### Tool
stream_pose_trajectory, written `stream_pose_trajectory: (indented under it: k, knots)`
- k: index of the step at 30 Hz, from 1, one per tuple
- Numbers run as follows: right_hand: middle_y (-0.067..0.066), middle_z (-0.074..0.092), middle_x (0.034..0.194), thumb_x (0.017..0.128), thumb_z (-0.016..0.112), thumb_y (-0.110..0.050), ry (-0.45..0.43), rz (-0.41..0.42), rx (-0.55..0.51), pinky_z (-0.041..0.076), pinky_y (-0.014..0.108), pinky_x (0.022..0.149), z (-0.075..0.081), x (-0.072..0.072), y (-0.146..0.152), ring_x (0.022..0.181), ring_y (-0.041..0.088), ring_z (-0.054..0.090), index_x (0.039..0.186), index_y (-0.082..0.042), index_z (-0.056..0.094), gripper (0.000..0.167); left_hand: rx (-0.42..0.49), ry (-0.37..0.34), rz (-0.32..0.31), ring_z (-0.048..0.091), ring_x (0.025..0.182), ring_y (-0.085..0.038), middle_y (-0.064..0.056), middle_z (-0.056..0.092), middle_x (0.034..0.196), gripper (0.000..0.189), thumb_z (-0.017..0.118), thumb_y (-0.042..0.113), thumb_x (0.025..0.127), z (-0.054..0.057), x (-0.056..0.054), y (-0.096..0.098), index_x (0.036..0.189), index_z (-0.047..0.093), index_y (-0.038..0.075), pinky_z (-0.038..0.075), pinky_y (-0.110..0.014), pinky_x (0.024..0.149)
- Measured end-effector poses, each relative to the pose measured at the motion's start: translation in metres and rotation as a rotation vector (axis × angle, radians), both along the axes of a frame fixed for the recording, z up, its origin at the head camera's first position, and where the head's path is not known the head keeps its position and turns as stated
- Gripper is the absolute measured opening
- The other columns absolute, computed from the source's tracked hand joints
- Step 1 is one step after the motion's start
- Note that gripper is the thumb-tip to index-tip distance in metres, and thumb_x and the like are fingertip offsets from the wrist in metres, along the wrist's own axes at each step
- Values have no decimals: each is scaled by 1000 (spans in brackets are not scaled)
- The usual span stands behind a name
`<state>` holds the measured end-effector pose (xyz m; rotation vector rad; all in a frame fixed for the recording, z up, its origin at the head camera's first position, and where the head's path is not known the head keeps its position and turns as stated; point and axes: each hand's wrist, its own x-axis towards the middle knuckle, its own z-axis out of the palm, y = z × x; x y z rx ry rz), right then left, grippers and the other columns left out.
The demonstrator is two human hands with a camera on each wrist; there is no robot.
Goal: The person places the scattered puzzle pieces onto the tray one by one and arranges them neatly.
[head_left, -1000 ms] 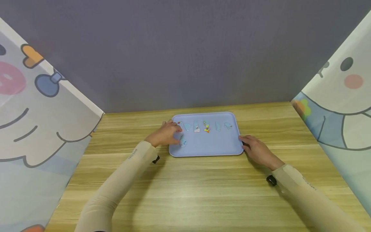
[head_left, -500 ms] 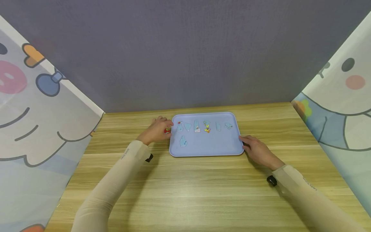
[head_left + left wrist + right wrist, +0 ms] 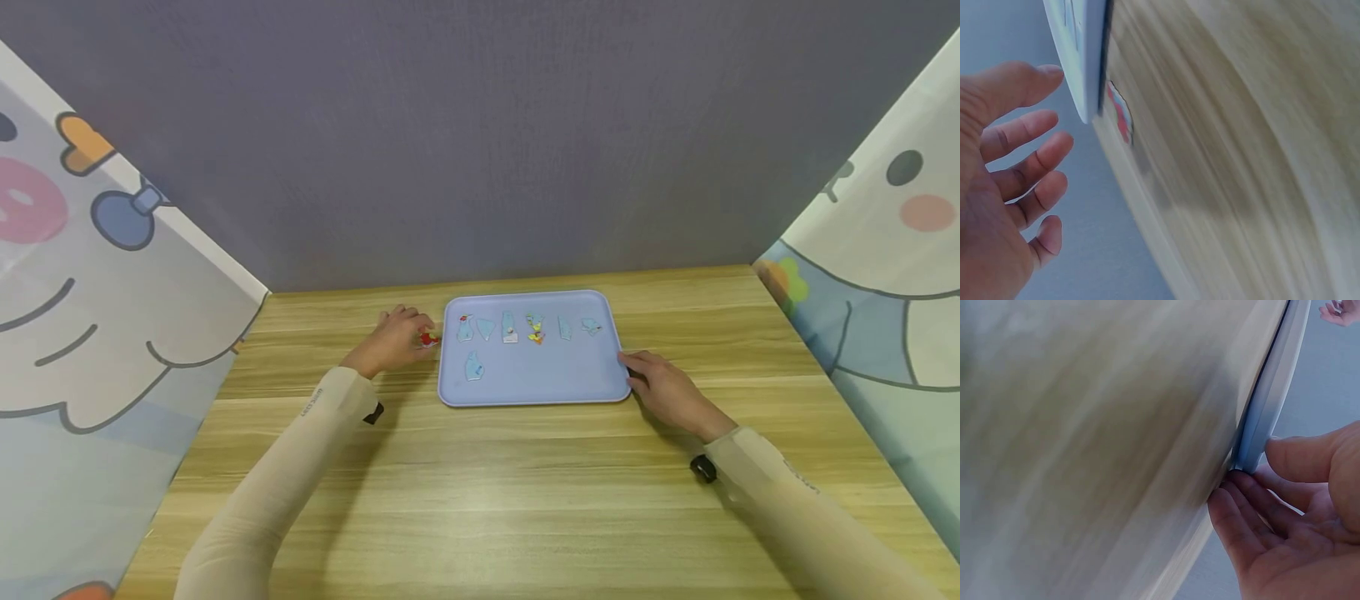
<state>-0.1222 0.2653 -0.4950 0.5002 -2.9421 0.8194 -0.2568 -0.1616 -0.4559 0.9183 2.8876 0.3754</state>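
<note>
My left hand (image 3: 393,340) hovers at the left end of the light-blue tray (image 3: 551,379), its fingers loosely bent with nothing between them. Beneath its fingertips a small flat piece with red on it (image 3: 428,339) lies on the wooden table, also seen as a red piece (image 3: 1121,112) beside the tray wall in the left wrist view. My right hand (image 3: 663,390) grips the tray's right edge; in the right wrist view the thumb presses the rim (image 3: 1266,419) while the fingers curl underneath. Several flat, irregular light-blue pieces lie in the tray, mostly in a back row, with one piece (image 3: 474,366) nearer the front left.
The wood-grain table (image 3: 525,500) extends around the tray on every side. A grey wall (image 3: 510,167) rises behind it. Panels with cartoon prints stand at the left (image 3: 112,333) and right (image 3: 892,333).
My left hand has moved left, off the tray and over the table beside it. The red piece there has come into view. My right hand has stayed on the tray edge.
</note>
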Motion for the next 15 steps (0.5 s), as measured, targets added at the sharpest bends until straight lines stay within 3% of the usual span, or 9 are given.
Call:
stream_pose_trajectory:
  k: [15]
  knots:
    - [26, 53, 122, 90, 58, 2, -7, -13, 6, 41, 55, 90, -2, 0, -1, 112, 43, 50, 130, 11, 49, 42, -72, -62, 63, 42, 110, -34, -14, 55, 120, 44, 74, 22, 82, -18, -13, -8, 120, 61, 4, 20, -65, 99]
